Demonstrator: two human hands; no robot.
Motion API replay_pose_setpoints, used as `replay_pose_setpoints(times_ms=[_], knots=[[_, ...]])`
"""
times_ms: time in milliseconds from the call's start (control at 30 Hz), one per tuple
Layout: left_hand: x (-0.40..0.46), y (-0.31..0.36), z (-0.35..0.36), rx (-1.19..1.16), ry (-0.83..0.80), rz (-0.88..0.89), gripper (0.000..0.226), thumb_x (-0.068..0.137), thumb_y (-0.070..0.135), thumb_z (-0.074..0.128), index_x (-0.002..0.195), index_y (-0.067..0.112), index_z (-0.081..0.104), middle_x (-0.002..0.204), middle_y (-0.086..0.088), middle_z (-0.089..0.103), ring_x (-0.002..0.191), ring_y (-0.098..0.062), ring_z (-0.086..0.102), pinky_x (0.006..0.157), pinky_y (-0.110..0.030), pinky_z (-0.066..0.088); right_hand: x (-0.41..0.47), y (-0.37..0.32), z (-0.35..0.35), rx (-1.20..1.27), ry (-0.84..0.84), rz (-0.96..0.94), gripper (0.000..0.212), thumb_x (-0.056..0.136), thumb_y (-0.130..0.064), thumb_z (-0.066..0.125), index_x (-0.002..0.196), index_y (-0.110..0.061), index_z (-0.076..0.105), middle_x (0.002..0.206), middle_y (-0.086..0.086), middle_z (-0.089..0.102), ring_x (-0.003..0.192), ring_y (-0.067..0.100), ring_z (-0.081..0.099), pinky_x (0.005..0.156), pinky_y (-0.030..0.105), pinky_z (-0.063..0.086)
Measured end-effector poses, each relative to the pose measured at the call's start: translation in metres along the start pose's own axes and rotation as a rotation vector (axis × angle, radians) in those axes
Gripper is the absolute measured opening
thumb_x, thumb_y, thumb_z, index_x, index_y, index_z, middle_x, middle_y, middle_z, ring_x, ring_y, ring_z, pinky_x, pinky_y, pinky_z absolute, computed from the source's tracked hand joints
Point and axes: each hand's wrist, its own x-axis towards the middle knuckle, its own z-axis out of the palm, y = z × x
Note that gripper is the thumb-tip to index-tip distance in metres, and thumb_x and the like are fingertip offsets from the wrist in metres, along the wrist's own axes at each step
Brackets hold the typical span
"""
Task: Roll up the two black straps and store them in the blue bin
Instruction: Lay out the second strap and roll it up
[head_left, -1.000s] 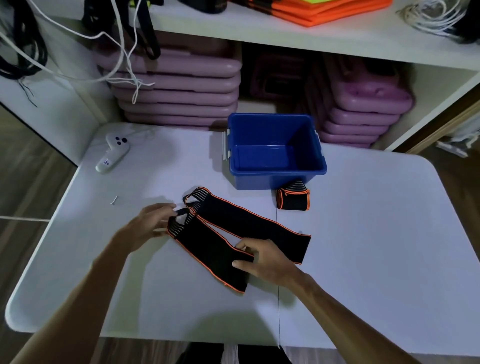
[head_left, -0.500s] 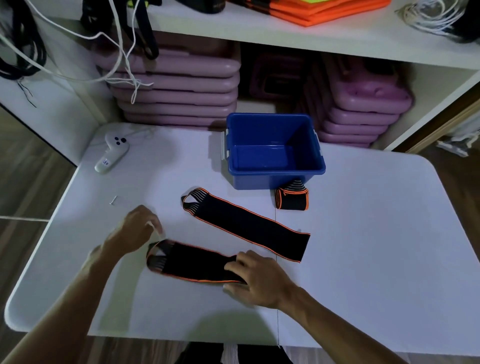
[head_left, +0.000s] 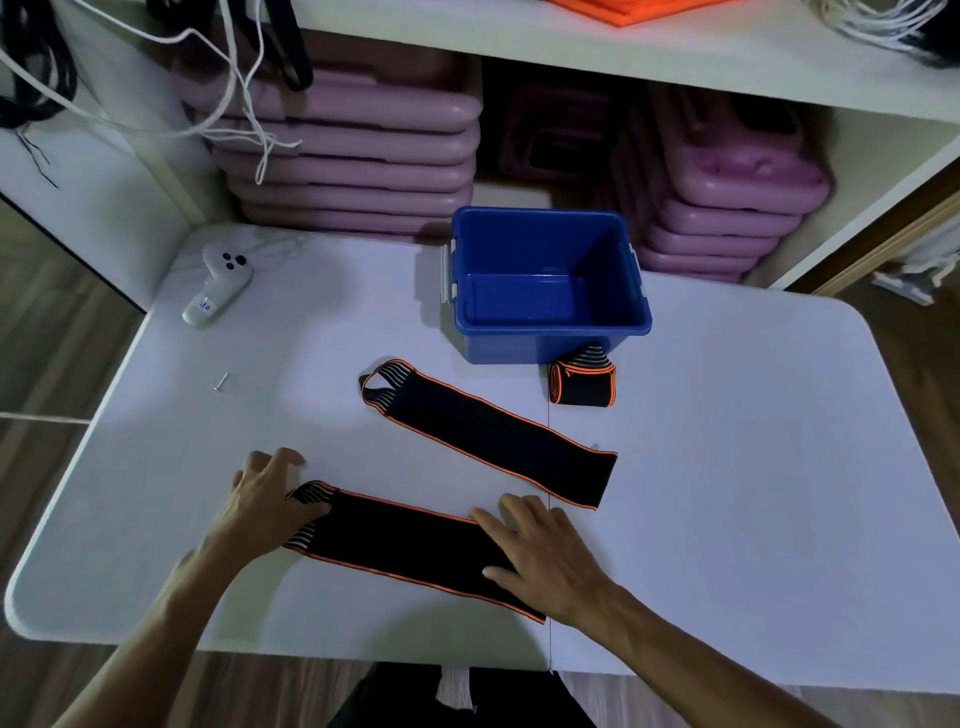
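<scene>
Two black straps with orange edging lie flat on the white table (head_left: 727, 493). The near strap (head_left: 405, 540) stretches left to right by the front edge. My left hand (head_left: 265, 506) presses on its striped loop end, and my right hand (head_left: 545, 556) rests flat on its right end. The far strap (head_left: 493, 431) lies untouched, slanting from its loop down to the right. A third strap, rolled up (head_left: 582, 384), sits against the front of the empty blue bin (head_left: 550, 343).
A white controller (head_left: 218, 283) lies at the table's back left, with a small screw (head_left: 221, 383) nearer me. Stacks of purple cases (head_left: 353, 156) fill the shelf behind the bin. White cords (head_left: 234, 98) hang from the shelf above.
The near strap has been pulled off the far strap toward me and laid out flat. Both hands moved with it to its two ends.
</scene>
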Motion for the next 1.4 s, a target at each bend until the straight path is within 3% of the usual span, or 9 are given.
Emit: replay_pose_setpoints(times_ms=[233, 533, 633, 767, 1000, 1100, 1233, 1300, 1400], knots=[[0.007, -0.003, -0.001, -0.031, 0.113, 0.089, 0.026, 0.078, 0.004, 0.071, 0.102, 0.008, 0.063, 0.1, -0.016, 0.054, 0.073, -0.03, 0.056, 0.068, -0.035, 0.043, -0.013, 0.0, -0.002, 0.011, -0.101, -0.012, 0.096, 0.067, -0.078, 0.056, 0.145, -0.029, 0.03, 0.127, 0.007, 0.047, 0.098, 0.025, 0.052, 0.077, 0.04, 0.049], [0.027, 0.053, -0.028, -0.08, 0.276, 0.338, 0.021, 0.071, -0.009, 0.065, 0.085, 0.007, 0.067, 0.08, -0.008, 0.062, 0.07, -0.03, 0.06, 0.069, -0.037, 0.049, -0.017, 0.005, -0.004, -0.003, -0.074, 0.036, 0.088, 0.071, -0.029, 0.076, 0.146, -0.024, 0.032, 0.115, 0.011, 0.056, 0.091, 0.028, 0.055, 0.078, 0.039, 0.051], [0.041, 0.089, -0.036, -0.116, 0.309, 0.426, 0.018, 0.074, -0.007, 0.066, 0.084, 0.008, 0.068, 0.082, -0.006, 0.065, 0.069, -0.025, 0.061, 0.07, -0.034, 0.05, -0.015, 0.014, -0.018, 0.355, -0.048, 0.231, 0.061, 0.09, -0.009, 0.058, 0.146, -0.025, 0.038, 0.123, 0.007, 0.055, 0.112, 0.024, 0.049, 0.097, 0.029, 0.039], [0.072, 0.126, -0.033, -0.105, 0.283, 0.445, 0.017, 0.074, -0.003, 0.065, 0.081, 0.011, 0.068, 0.084, -0.006, 0.068, 0.075, -0.023, 0.064, 0.073, -0.031, 0.05, -0.002, 0.045, -0.052, 0.699, 0.089, 0.383, 0.04, 0.088, 0.001, 0.054, 0.115, -0.024, 0.07, 0.104, -0.006, 0.067, 0.086, -0.002, 0.06, 0.081, 0.011, 0.043], [0.114, 0.132, -0.014, 0.022, 0.196, 0.338, 0.011, 0.069, 0.002, 0.072, 0.077, 0.009, 0.069, 0.089, -0.016, 0.062, 0.088, -0.038, 0.059, 0.073, -0.03, 0.042, 0.016, 0.086, -0.075, 0.781, 0.072, 0.51, 0.041, 0.088, 0.004, 0.045, 0.104, -0.02, 0.074, 0.082, -0.022, 0.061, 0.066, -0.018, 0.054, 0.065, 0.004, 0.039], [0.121, 0.119, -0.012, 0.099, 0.211, 0.327, 0.016, 0.068, 0.012, 0.082, 0.082, 0.014, 0.073, 0.101, -0.011, 0.055, 0.1, -0.034, 0.047, 0.085, -0.034, 0.036, 0.018, 0.094, -0.065, 0.771, 0.03, 0.524, 0.042, 0.091, 0.003, 0.042, 0.108, -0.02, 0.073, 0.097, -0.012, 0.066, 0.065, -0.016, 0.054, 0.062, 0.004, 0.039], [0.121, 0.115, -0.012, 0.113, 0.259, 0.359, 0.012, 0.074, 0.011, 0.076, 0.085, 0.016, 0.073, 0.093, -0.012, 0.065, 0.091, -0.034, 0.056, 0.077, -0.034, 0.042, 0.015, 0.104, -0.046, 0.711, 0.02, 0.502, 0.038, 0.094, -0.004, 0.046, 0.115, -0.026, 0.069, 0.118, -0.002, 0.062, 0.11, 0.009, 0.057, 0.091, 0.013, 0.042], [0.114, 0.12, -0.015, 0.045, 0.292, 0.33, 0.01, 0.077, 0.002, 0.067, 0.081, 0.011, 0.064, 0.079, -0.014, 0.063, 0.076, -0.037, 0.06, 0.067, -0.035, 0.046, 0.013, 0.105, -0.041, 0.627, 0.028, 0.465, 0.032, 0.095, -0.022, 0.056, 0.125, -0.03, 0.063, 0.118, 0.0, 0.056, 0.115, 0.017, 0.05, 0.101, 0.028, 0.042], [0.115, 0.126, -0.017, 0.087, 0.328, 0.27, 0.013, 0.081, 0.001, 0.059, 0.09, 0.008, 0.051, 0.081, -0.02, 0.063, 0.073, -0.042, 0.06, 0.065, -0.041, 0.048, 0.009, 0.1, -0.042, 0.462, -0.022, 0.421, 0.063, 0.084, -0.054, 0.064, 0.142, -0.036, 0.044, 0.13, -0.001, 0.042, 0.122, 0.021, 0.037, 0.105, 0.036, 0.038]])
